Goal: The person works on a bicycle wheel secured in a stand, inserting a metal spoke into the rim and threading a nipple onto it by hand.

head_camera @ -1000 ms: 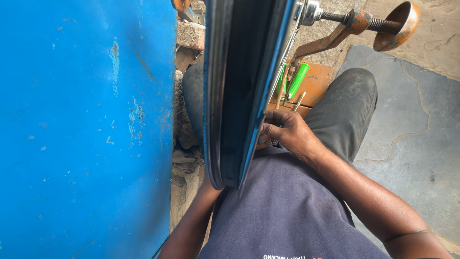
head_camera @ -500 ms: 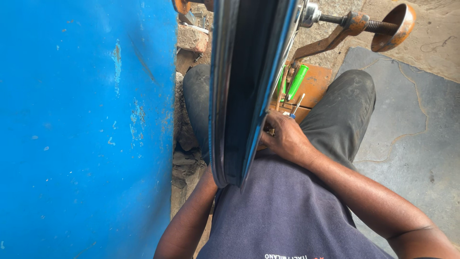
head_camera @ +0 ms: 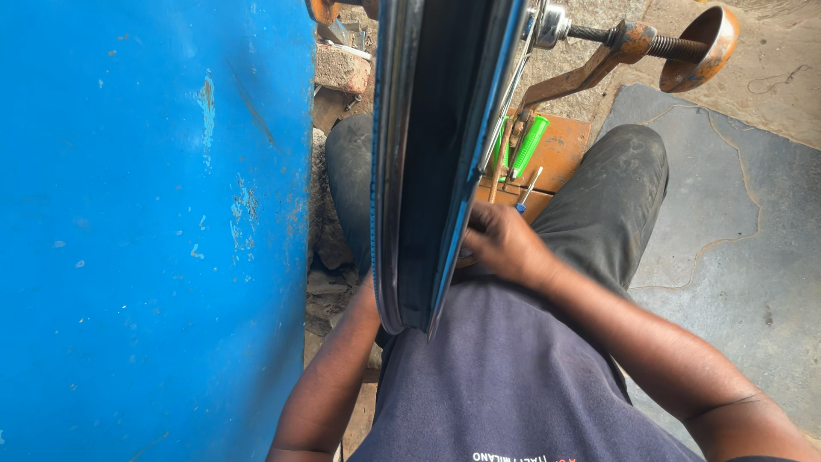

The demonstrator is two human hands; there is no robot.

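**Gripping a Wheel Rim Held Edge-On in a Stand**

Standing upright between the seated person's knees, the wheel rim [head_camera: 432, 162] runs from 12 o'clock down to the frame centre, its chrome edges flanking a dark inner channel. The right hand [head_camera: 505, 244] rests against the rim's right flank just right of centre, knuckles up, wrist bent inward, forearm leading off toward 4 o'clock. Its fingers curl toward the rim; whether they pinch a spoke or only press on the metal cannot be told. The left forearm [head_camera: 329, 385] rises from 7 o'clock and passes behind the rim; the left hand is hidden.

At 1 o'clock a rusty orange stand arm [head_camera: 599, 64] with a threaded axle carries the wheel. Below it, an orange board [head_camera: 560, 145] holds a green-handled tool [head_camera: 528, 145] and a small screwdriver [head_camera: 526, 190]. A blue painted panel [head_camera: 154, 231] fills the 9 o'clock side. Grey cracked concrete floor [head_camera: 735, 239] lies at 3 o'clock.
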